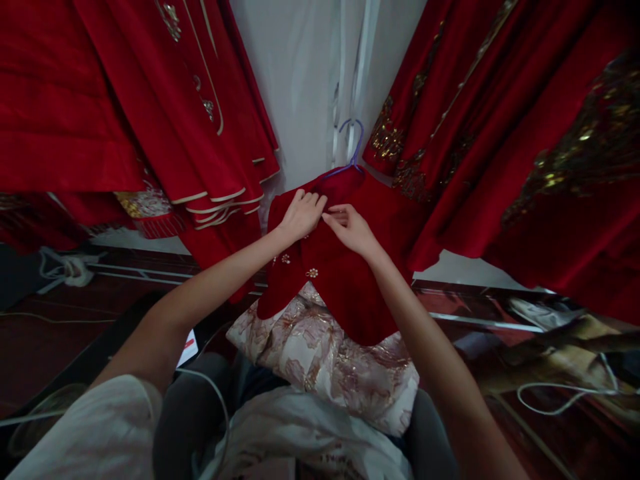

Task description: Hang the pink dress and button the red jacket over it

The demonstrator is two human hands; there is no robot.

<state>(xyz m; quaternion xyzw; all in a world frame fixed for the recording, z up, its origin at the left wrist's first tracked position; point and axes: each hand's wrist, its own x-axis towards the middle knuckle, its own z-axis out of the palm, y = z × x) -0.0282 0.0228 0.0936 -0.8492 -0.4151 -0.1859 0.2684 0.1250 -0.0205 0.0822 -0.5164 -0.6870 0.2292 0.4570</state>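
Observation:
A red jacket (pixel 350 293) with jeweled fastenings down its front lies before me, with a purple hanger (pixel 356 143) coming out at its neck. My left hand (pixel 304 215) is closed on the upper front of the jacket, back of the hand upward. Close beside it, my right hand (pixel 350 228) pinches at the same front edge, thumb toward the left hand. What exactly sits between the fingertips is too small to make out. Lower down, a flower-shaped jeweled fastening (pixel 312 273) shows. Beneath the jacket, a white and pink floral cloth (pixel 320 353) spreads over my lap.
Red garments with pale piping (pixel 165 100) hang at the left, and red garments with gold trim (pixel 500 133) hang at the right. A white phone-like screen (pixel 188 348) is by my left arm. Loose white cable (pixel 565 393) lies at the lower right.

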